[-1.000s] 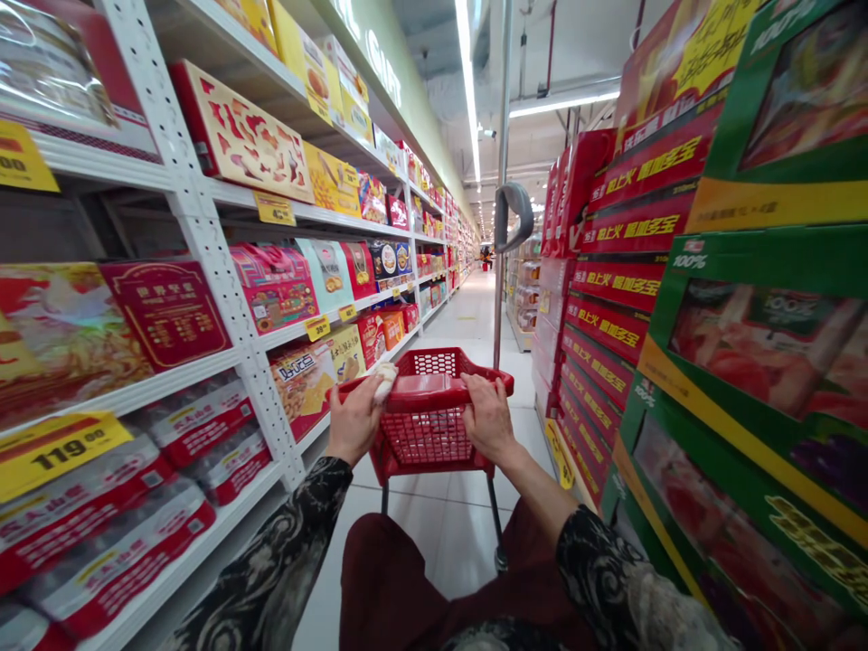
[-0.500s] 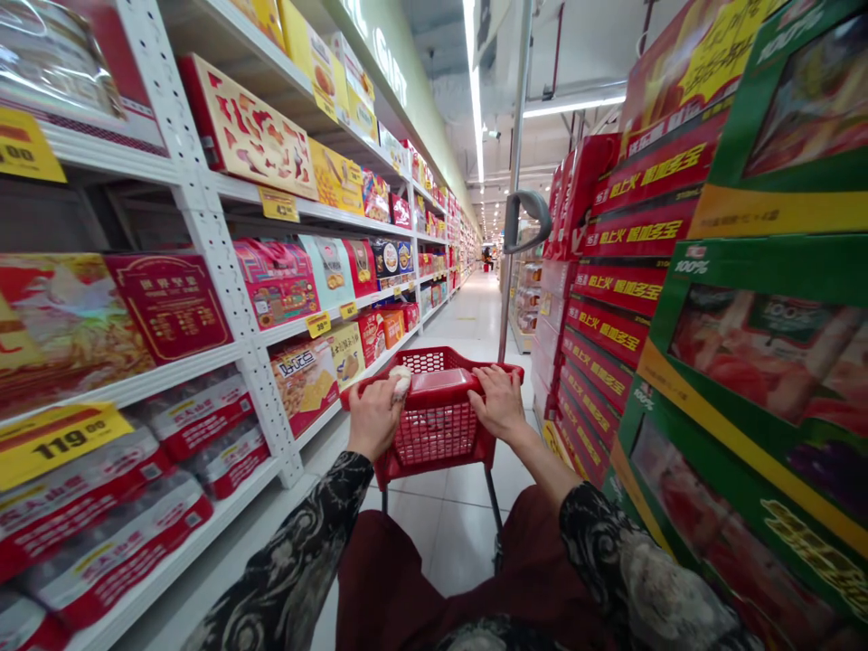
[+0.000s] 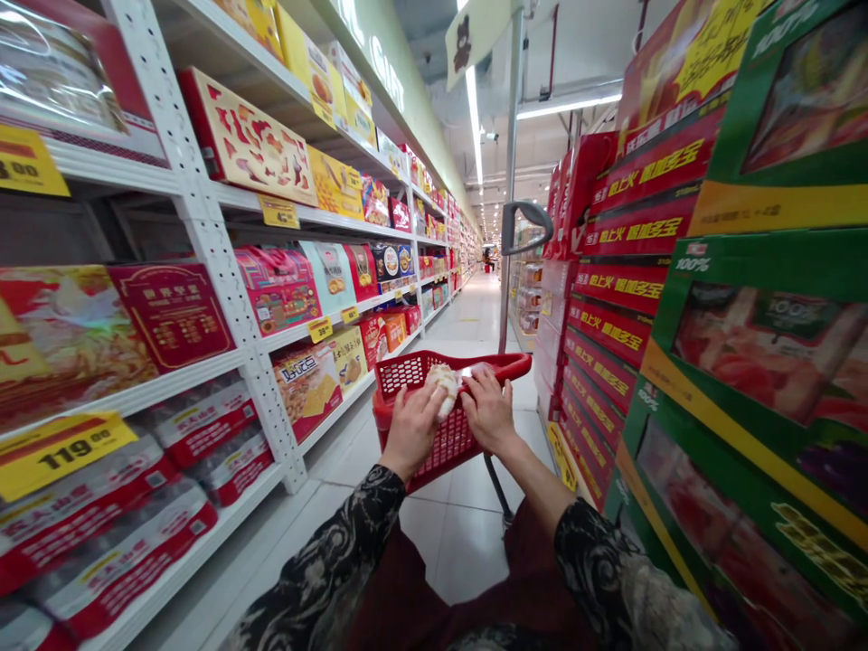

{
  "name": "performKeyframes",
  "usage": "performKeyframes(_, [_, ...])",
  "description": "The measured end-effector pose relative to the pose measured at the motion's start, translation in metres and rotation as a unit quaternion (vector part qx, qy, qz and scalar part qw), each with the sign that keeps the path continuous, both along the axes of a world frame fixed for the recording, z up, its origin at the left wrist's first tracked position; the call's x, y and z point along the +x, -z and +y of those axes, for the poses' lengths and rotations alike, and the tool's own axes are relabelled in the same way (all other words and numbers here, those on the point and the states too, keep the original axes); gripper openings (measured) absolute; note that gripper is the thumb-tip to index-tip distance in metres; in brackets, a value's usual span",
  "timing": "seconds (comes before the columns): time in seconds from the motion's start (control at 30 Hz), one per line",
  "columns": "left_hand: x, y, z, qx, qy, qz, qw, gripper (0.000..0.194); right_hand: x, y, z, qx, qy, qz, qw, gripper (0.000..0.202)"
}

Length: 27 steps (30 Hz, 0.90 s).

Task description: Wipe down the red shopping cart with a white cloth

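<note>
A small red shopping cart [image 3: 448,452] with a perforated plastic basket stands angled in front of me. My left hand [image 3: 415,425] is closed at its handle end, with a small, soft-looking white crumpled thing [image 3: 445,387] at its thumb and fingers. I cannot make out what kind of thing it is. Close beside it, my right hand [image 3: 489,411] curls its fingers over the cart's red handle [image 3: 514,367], near the handle's shiny flat panel. The hands cover much of the handle, and the basket's inside is mostly hidden.
White shelves [image 3: 203,226] with boxed snacks and bottled water packs line the left. Stacked red drink cartons [image 3: 610,307] and green juice boxes [image 3: 766,325] rise close on the right. A metal pole [image 3: 510,181] with a grey loop stands ahead beside the tiled aisle [image 3: 475,307].
The cart has turned, its handle now slanting up to the right. My left hand has moved right with the white thing, close to my right hand, which has shifted slightly left.
</note>
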<state>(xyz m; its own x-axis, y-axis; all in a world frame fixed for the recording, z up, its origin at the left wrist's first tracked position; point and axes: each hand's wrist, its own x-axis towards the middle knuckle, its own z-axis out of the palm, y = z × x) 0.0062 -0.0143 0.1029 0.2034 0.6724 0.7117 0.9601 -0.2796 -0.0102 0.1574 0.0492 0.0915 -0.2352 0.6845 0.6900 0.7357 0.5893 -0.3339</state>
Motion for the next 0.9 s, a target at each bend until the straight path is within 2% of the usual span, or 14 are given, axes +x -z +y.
performKeyframes(0.1, [-0.012,-0.006,-0.003,-0.013,-0.004,-0.025,1.0,0.035,0.003,-0.006,0.003,-0.024,-0.002,-0.001,1.0,0.034])
performKeyframes(0.27, [-0.036,-0.021,-0.011,-0.044,-0.075,-0.075,0.993,0.033,0.003,-0.009,0.005,-0.055,-0.002,0.013,0.998,0.035])
performKeyframes(0.33, [-0.032,-0.022,-0.012,-0.047,-0.085,-0.082,0.992,0.033,0.0,-0.008,0.006,-0.059,0.004,0.016,0.998,0.035])
performKeyframes(0.53, [0.014,-0.008,-0.004,-0.015,-0.059,-0.05,0.997,0.034,-0.002,0.0,0.007,-0.042,0.019,-0.002,0.999,0.039])
performKeyframes(0.6, [0.02,-0.005,-0.002,-0.008,-0.057,-0.043,0.997,0.034,0.0,0.002,0.008,-0.035,0.02,-0.013,0.999,0.04])
performKeyframes(0.73, [0.005,-0.006,-0.008,-0.012,-0.054,-0.026,0.998,0.035,0.005,0.003,0.008,-0.03,0.02,-0.018,0.999,0.04])
performKeyframes(0.9, [-0.014,-0.01,-0.019,-0.012,-0.082,-0.016,0.996,0.035,0.004,0.002,0.004,-0.034,0.014,-0.013,0.999,0.042])
